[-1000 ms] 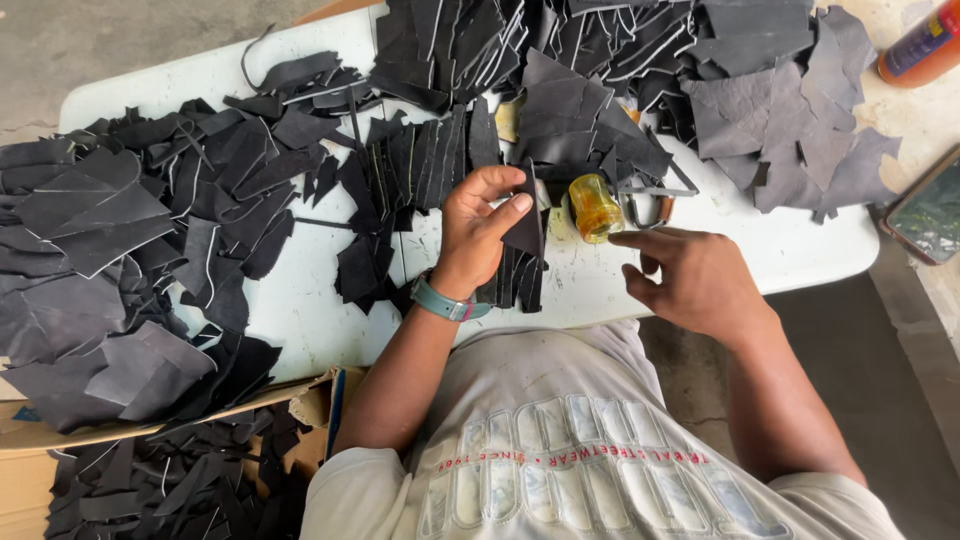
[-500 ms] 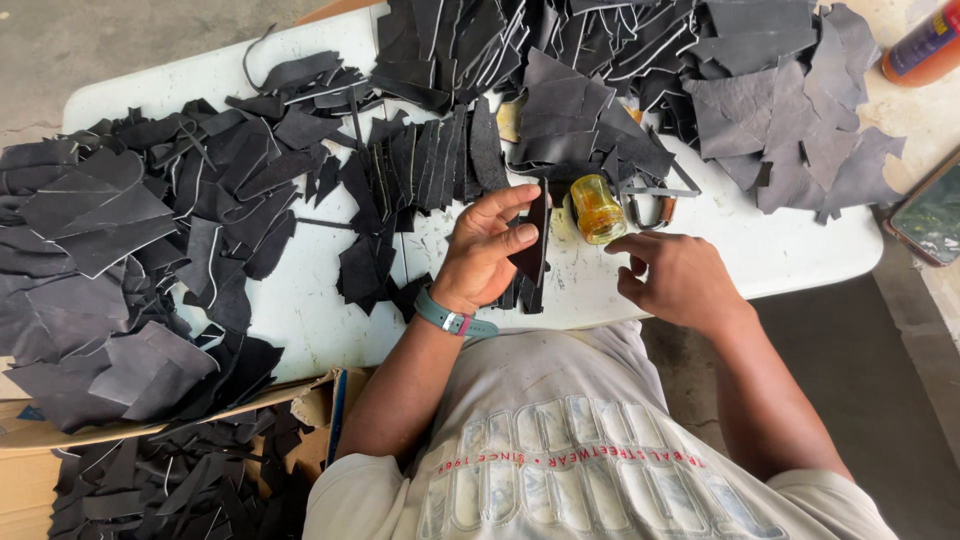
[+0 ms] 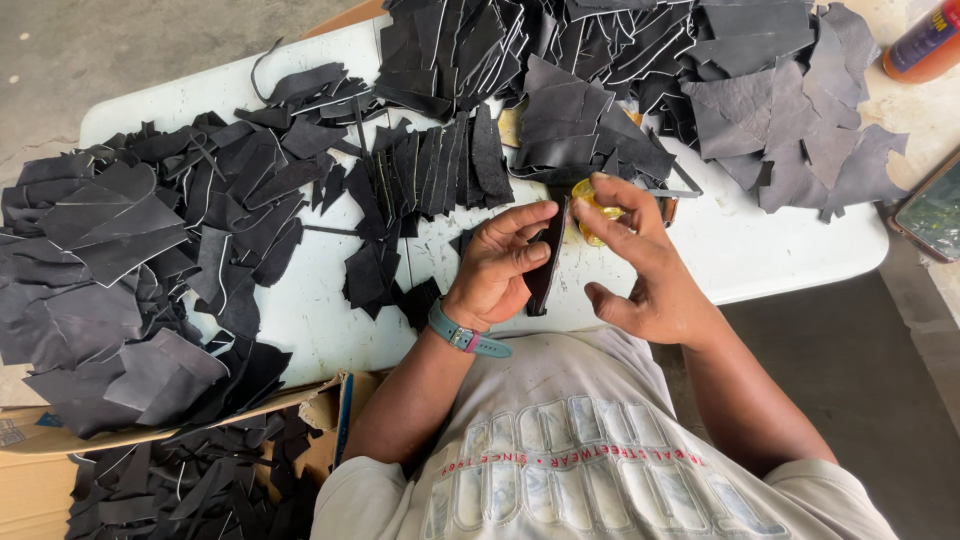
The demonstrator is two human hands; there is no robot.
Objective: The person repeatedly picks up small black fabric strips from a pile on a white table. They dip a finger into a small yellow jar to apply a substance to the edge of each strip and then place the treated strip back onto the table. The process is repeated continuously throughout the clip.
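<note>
- Shirt (image 3: 580, 460): pale grey with a printed chest panel, nearest of all; the lower part is cut off by the picture's bottom edge.
- Cardboard box (image 3: 40, 470): at the lower left, below the table edge, full of dark scraps; most of it runs out of view.
- Left hand (image 3: 497, 270): fingers curled and pinched around a narrow black strip (image 3: 548, 262), thumb pressed to its flat side. A teal watch (image 3: 462, 337) sits on the wrist.
- Black strip: held upright over the near edge of the table (image 3: 760, 255), between the two hands; its lower end hangs just below the palm.
- Right hand (image 3: 640, 262): half open, fingertips meeting at the strip's top, beside a small yellow thing (image 3: 590, 208). Whether they grip the strip or the yellow thing, I cannot tell.
- Yellow thing: mostly hidden behind the fingers, so its kind is unclear.
- Dark cut pieces (image 3: 150, 230): heaped across the white table, left, centre and far right; a fanned row (image 3: 430, 170) lies just beyond the hands.
- Orange bottle (image 3: 925, 45): far right corner, cut off.
- Dark flat object (image 3: 935, 215): right edge, only partly seen.
</note>
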